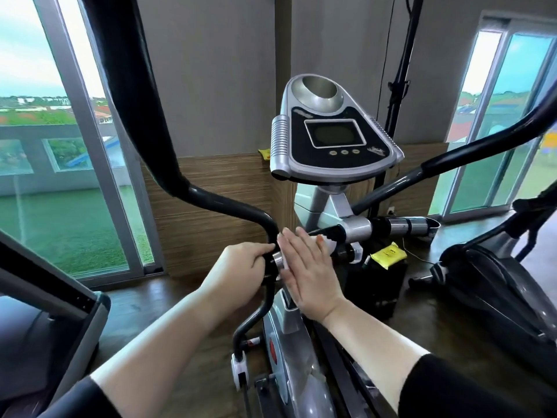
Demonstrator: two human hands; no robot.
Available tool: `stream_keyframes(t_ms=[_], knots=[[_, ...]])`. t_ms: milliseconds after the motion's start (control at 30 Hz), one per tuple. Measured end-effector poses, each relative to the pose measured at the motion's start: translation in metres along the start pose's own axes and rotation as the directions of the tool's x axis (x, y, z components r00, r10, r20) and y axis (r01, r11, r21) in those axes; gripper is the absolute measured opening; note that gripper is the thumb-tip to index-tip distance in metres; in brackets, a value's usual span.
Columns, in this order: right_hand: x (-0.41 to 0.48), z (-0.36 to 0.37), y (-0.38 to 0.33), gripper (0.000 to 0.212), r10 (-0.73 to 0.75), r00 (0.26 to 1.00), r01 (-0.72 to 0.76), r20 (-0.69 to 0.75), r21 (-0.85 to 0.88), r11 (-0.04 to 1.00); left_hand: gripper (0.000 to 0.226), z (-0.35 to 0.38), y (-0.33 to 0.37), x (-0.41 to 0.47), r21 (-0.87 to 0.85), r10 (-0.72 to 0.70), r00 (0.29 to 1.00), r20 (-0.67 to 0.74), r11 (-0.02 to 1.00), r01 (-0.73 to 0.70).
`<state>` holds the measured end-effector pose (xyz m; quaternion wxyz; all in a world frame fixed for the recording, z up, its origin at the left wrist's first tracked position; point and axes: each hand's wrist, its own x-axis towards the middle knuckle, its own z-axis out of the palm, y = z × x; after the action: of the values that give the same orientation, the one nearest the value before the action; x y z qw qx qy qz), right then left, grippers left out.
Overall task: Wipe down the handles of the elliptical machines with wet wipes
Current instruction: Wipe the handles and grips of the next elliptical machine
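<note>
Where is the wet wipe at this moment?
Head view, centre: the white wipe is under the flat right hand, against the short horizontal handle, just right of the left hand gripping the black bar.

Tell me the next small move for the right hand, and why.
Probably curl the fingers of the right hand round the white wipe and rub it along the short handle. The hand lies flat, fingers straight, on the wipe, so only one side of the handle seems covered; the left hand grips the black bar, steadying it.

White wipe (328,245) — on short handle (331,232)
</note>
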<state>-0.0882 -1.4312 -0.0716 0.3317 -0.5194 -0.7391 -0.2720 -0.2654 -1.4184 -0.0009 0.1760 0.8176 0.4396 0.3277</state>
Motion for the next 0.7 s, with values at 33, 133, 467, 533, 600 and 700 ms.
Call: stream_keyframes(t_ms=[33,133,467,533,600,700], knots=[[-0.006,0.002,0.006,0.055,-0.072,0.997,0.073,0.018,-0.04,0.997,0.045,0.0,0.001,-0.001,0.001,0.0,1.0,-0.003,1.0,0.0],[-0.018,0.006,0.04,0.06,-0.093,0.996,0.094,0.016,-0.145,0.985,0.045,0.003,0.002,-0.005,-0.012,-0.011,1.0,-0.025,1.0,0.011],[-0.004,0.029,-0.007,0.056,0.007,0.992,-0.022,-0.128,-0.116,0.993,0.047,0.001,0.005,-0.005,0.018,0.024,1.0,-0.005,1.0,-0.024],[-0.003,0.028,-0.01,0.051,-0.005,0.989,-0.009,-0.147,-0.099,0.995,0.049,-0.001,0.004,-0.006,0.006,0.032,0.999,0.013,0.999,-0.032],[-0.006,0.022,0.006,0.048,0.008,0.987,-0.025,-0.159,-0.108,0.994,0.049,-0.001,0.002,-0.008,0.009,0.015,1.0,0.011,1.0,-0.015],[-0.001,0.0,0.043,0.044,0.143,0.973,-0.15,-0.179,-0.028,0.988,0.05,0.001,0.0,-0.01,0.013,0.01,1.0,0.013,1.0,-0.011]])
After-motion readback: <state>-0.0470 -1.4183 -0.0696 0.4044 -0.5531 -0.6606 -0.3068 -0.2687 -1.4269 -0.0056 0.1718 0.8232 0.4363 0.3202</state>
